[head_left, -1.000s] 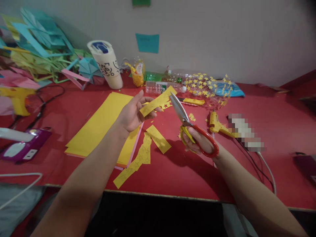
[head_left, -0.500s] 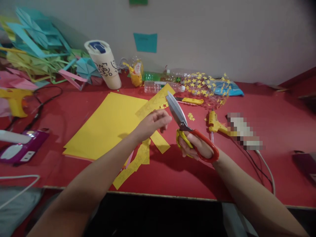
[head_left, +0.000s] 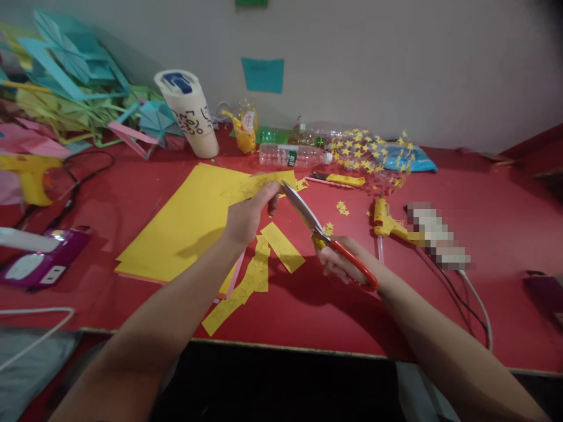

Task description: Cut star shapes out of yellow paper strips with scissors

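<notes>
My left hand [head_left: 251, 214] pinches a yellow paper strip [head_left: 246, 186] with star outlines drawn on it, above a stack of yellow sheets [head_left: 176, 228]. My right hand [head_left: 341, 258] is wrapped round the handles of the scissors [head_left: 308, 215], which are red and yellow. The blades look closed or nearly so, and their tip is beside my left fingertips at the strip. More yellow strips [head_left: 255, 269] lie on the red table below my left hand. Small cut-out stars [head_left: 342, 208] lie to the right of the blades.
A white tumbler [head_left: 193, 117], a clear bottle [head_left: 294, 156] and a cluster of yellow stars [head_left: 363, 149] stand or lie along the wall. A yellow cutter [head_left: 345, 180] is in front. Glue guns lie right [head_left: 387, 223] and left [head_left: 33, 176], with cables.
The strip has swung lower and more level in my left hand, which has shifted left. The scissors have moved down and left, their tip now by the strip, and look more closed.
</notes>
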Tool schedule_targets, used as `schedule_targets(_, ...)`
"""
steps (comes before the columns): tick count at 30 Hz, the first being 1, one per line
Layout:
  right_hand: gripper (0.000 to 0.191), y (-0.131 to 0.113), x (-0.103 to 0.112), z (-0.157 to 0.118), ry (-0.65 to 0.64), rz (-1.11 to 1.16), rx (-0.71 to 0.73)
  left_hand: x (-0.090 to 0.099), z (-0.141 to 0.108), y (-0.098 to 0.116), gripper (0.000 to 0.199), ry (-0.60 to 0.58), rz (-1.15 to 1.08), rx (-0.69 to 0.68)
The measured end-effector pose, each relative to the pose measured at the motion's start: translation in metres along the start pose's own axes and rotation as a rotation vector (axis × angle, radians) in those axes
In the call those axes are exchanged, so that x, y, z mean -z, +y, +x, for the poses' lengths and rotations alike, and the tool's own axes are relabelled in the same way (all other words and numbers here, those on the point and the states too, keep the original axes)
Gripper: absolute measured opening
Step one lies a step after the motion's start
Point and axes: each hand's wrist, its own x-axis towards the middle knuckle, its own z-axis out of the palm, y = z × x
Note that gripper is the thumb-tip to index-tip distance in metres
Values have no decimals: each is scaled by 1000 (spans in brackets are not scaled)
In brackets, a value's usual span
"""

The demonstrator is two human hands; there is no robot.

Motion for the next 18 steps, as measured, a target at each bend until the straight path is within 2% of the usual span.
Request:
schedule_targets(8, 61, -2, -1, 0, 6, -22, 19, 0, -1, 3, 26, 60, -27, -6)
schedule_targets(18, 52, -1, -1, -2, 3, -36, 20, -1, -1, -2, 31, 78, 51, 23)
